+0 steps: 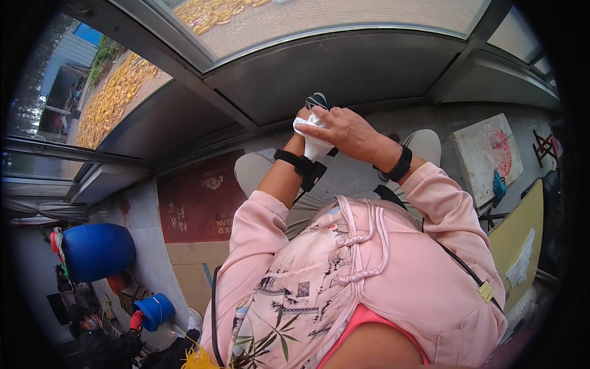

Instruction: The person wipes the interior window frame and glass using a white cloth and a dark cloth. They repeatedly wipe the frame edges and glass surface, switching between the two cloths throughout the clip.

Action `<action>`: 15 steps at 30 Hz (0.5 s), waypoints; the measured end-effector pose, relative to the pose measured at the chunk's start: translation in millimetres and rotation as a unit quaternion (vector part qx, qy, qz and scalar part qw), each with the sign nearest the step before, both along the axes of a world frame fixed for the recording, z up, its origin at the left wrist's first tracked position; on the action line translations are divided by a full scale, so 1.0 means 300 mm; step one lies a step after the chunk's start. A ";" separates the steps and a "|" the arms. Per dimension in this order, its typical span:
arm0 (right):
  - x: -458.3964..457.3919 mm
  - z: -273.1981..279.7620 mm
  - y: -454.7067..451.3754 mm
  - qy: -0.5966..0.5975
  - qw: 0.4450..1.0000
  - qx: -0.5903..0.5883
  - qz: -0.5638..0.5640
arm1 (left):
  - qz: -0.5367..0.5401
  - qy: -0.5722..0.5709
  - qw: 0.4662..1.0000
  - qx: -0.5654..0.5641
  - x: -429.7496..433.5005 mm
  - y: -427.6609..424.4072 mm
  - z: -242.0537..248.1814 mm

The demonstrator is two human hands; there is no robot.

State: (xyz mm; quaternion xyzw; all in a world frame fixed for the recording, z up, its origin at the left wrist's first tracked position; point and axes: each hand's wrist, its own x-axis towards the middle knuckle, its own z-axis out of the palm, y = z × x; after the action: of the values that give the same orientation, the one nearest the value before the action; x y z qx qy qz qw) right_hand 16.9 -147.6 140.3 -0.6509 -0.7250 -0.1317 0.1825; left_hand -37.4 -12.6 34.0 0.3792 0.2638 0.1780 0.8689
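Observation:
My right hand (348, 131) grips a piece of white cloth (315, 146), with the thumb and forefinger pressed along it. My left hand (303, 114) lies against the cloth's far side, mostly hidden by the cloth and my right hand, so its fingers do not show. The cloth hangs down between my wrists. I wear a black strap with a small box (313, 175) on the left wrist and a black band (402, 164) on the right. Just beyond my hands is a dark shoe-like thing with pale stripes (317, 100), partly covered.
A metal-framed glass door stands ahead, with corn cobs (115, 101) outside. To the left are a red mat (198, 198), cardboard (193, 272) and a blue barrel (99, 252). A person in a red glove holds a blue bucket (159, 309). At right sits a pale slab (484, 159) beside a yellowish board (516, 235).

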 end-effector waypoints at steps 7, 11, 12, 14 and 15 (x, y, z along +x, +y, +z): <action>0.081 -0.079 0.046 0.063 0.990 0.115 -0.058 | 0.000 0.184 0.969 0.165 0.030 0.070 -0.083; 0.260 -0.173 0.014 0.257 0.932 0.012 -0.253 | 0.096 0.176 0.973 0.118 -0.015 0.176 -0.083; 0.323 -0.199 0.007 0.334 0.884 0.031 -0.325 | 0.088 0.168 0.975 0.113 -0.030 0.202 -0.082; 0.460 -0.246 0.000 0.397 0.793 0.078 -0.455 | 0.073 0.168 0.978 0.099 -0.056 0.244 -0.087; 0.537 -0.262 -0.002 0.390 0.749 0.098 -0.526 | 0.072 0.152 0.981 0.095 -0.067 0.264 -0.091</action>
State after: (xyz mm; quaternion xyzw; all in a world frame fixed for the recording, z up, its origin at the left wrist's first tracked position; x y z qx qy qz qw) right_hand 177.9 -148.1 61.7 -0.9024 -0.1168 -0.0121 0.4146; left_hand -57.4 66.6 6.8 0.4624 0.4014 0.2043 0.7638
